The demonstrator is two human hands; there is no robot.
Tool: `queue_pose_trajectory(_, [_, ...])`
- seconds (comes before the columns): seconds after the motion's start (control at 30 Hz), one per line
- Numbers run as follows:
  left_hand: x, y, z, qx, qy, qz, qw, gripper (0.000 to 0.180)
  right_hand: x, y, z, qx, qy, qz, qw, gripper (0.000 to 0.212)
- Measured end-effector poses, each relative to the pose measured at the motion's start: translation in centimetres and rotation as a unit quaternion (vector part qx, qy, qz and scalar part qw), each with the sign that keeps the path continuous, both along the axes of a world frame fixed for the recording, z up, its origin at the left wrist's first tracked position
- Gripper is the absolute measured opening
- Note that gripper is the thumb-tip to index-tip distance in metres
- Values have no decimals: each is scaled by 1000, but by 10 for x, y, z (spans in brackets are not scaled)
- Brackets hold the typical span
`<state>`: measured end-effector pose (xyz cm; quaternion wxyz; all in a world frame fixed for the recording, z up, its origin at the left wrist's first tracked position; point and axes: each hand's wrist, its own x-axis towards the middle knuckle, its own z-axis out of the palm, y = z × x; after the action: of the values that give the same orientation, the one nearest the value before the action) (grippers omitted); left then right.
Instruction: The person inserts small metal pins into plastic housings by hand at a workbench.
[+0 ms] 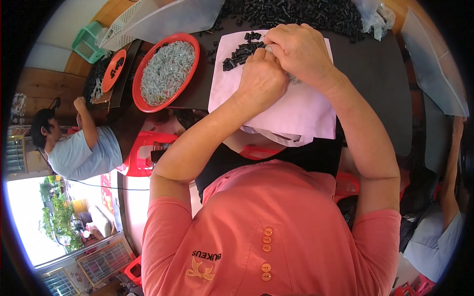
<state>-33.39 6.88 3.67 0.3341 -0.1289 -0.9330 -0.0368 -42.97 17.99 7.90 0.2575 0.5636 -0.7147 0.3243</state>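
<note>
My left hand point(264, 74) and my right hand point(301, 53) meet over a pale pink cloth bag point(306, 116) spread at the table's edge. Both are closed, fingertips pinched close together. Whatever sits between them is too small and too covered to make out. Left of my hands, a loose group of small black plastic pieces point(242, 54) lies on the cloth. A few small greyish pieces point(295, 80) show just beneath my right hand.
A red basin point(197, 64) full of small clear pieces stands at the left. A large heap of black pieces point(296, 12) covers the table's far side. Clear plastic bins point(170, 22) stand around. A co-worker point(84, 148) sits at the left; another person's arm point(452, 172) shows at the right.
</note>
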Motion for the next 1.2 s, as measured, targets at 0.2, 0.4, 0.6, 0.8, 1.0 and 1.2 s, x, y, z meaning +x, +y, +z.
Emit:
queue_pose_trajectory(0.2, [4,3,6,8,-39,36,999,17,1,0,0,-1,-4,2,1000,8])
queue_pose_trajectory(0.4, [6,3,6,29,-12,17,999,19,1,0,0,0,3,1,1000,8])
queue_pose_trajectory(0.6, [4,2,3,24,-17,10,1000,20,1,0,-1,1,3,-1,1000,4])
queue_pose_trajectory(0.8, [4,0,0,4,-23,19,1000,20,2,0,0,2,4,3,1000,10])
queue_pose_trajectory(1.0, [4,2,1,1,-19,26,999,20,1,0,-1,0,8,5,1000,6])
queue_pose_trajectory(1.2, [0,-1,-3,20,14,-9,1000,15,3,0,1,-2,4,10,1000,4])
